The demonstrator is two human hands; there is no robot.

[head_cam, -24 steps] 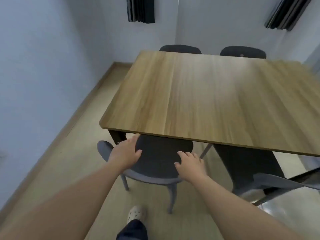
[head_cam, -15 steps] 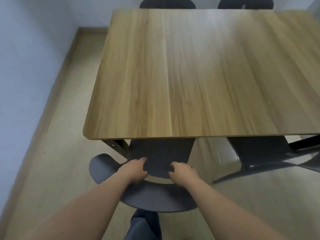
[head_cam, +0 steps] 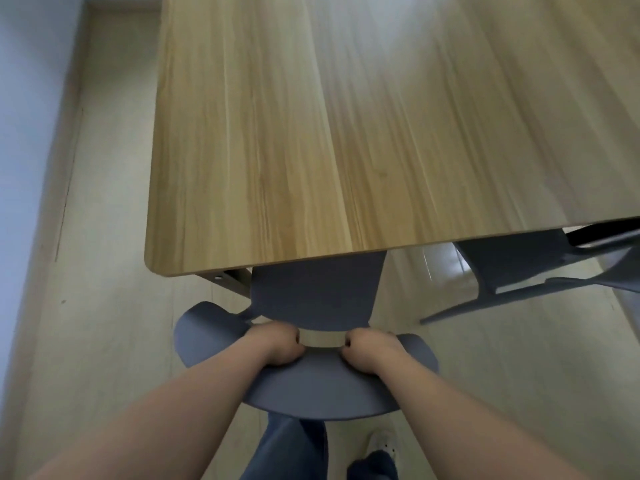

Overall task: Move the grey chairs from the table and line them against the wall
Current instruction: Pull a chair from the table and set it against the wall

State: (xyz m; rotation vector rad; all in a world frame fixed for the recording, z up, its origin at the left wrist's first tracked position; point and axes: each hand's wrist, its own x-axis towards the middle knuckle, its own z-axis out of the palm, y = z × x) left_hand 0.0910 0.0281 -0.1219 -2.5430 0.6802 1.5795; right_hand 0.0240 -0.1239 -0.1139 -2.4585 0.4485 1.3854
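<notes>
Soft even indoor light, pale glare across the table, wide-angle bending, slight blur at edges.

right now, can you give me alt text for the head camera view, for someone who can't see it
Seen from above, a person's left hand and right hand grip the curved backrest of a grey chair whose seat sits partly under a wooden table. A second grey chair stands at the right, and a pale wall runs along the left.
</notes>
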